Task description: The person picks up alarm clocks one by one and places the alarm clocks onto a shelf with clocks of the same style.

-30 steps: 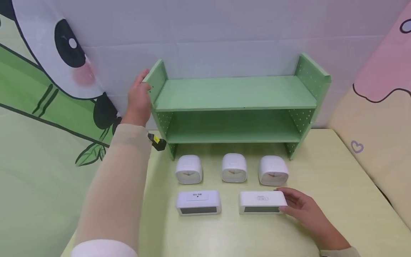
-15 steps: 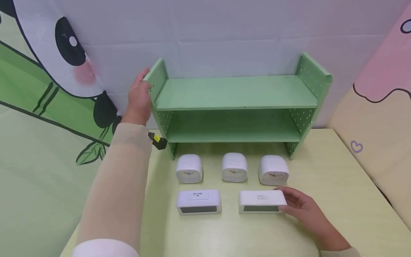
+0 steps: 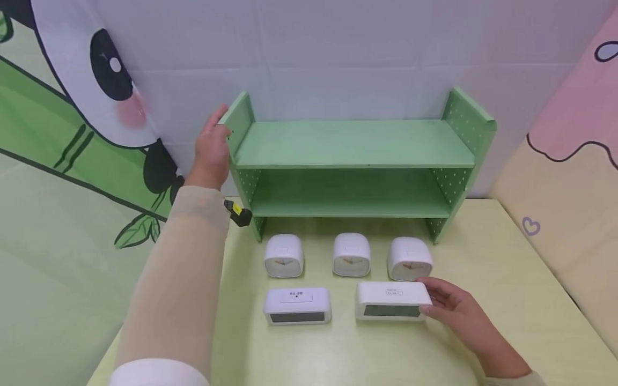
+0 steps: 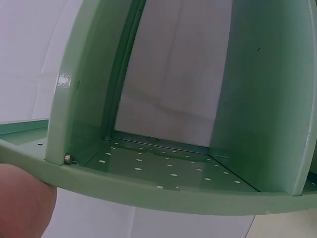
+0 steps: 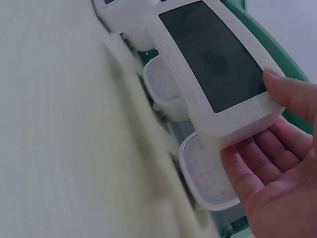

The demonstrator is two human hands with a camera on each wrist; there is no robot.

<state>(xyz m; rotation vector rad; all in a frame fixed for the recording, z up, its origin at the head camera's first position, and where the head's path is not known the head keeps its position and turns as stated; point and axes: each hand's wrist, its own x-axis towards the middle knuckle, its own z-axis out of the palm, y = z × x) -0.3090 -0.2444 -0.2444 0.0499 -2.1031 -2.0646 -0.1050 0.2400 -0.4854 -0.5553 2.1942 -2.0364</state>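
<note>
My left hand [image 3: 211, 153] grips the upper left side panel of a green two-tier shelf [image 3: 357, 142]. Part of that hand shows at the panel's edge in the left wrist view, beside the perforated side. A white rectangular digital clock [image 3: 392, 292] with a dark display is held at its right end by my right hand [image 3: 454, 308]. In the right wrist view, the thumb presses the front of this clock [image 5: 213, 54] while the fingers curl behind and under it. It appears slightly raised off the table.
Another white digital clock [image 3: 296, 300] lies to the left. Three small white analog clocks, the left [image 3: 284, 252], middle [image 3: 351, 252] and right [image 3: 409, 254], stand in a row before the shelf. A printed cloth wall [image 3: 338, 48] backs the pale table [image 3: 483, 257].
My right hand has lifted the digital clock slightly from the table. The left hand keeps its grip on the shelf. The head view has shifted a little.
</note>
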